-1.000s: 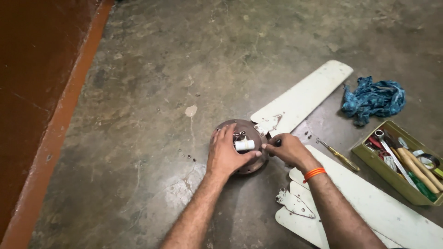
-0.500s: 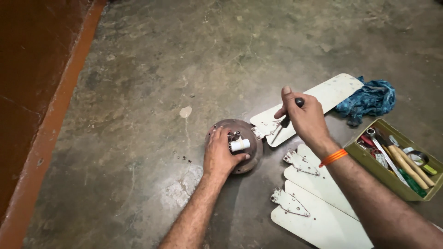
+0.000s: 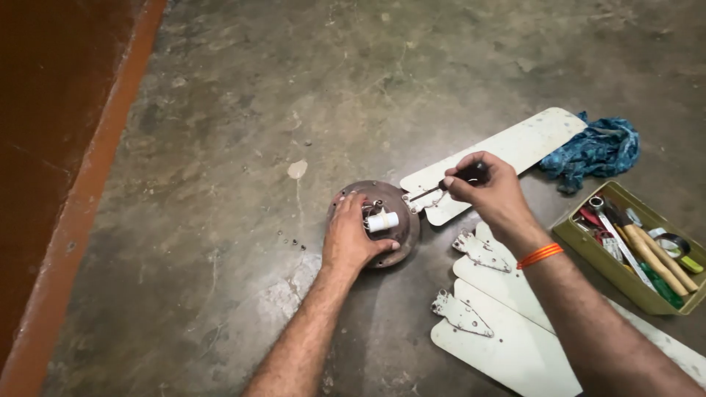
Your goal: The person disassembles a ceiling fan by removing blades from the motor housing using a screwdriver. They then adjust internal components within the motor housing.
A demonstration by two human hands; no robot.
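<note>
Right hand (image 3: 489, 192) lowered screwdriver (image 3: 450, 181) | left hand (image 3: 355, 237) on motor (image 3: 401, 213) | 3 blades (image 3: 507, 143)

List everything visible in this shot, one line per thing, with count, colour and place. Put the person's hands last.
fan motor housing: one, dark rusty brown, on the floor at centre
white cylinder: one, white, on top of the housing
fan blades: three, cream, on the floor right of the housing
blade brackets: two in clear view, grey metal, on the near blade ends
rag: one, blue, upper right
tool tray: one, olive green, right edge, full of tools
screwdriver: one, dark handle, in the right hand
floor: grey concrete, red-brown strip at left
left hand: resting on the housing
right hand: orange wristband, gripping the screwdriver
</note>
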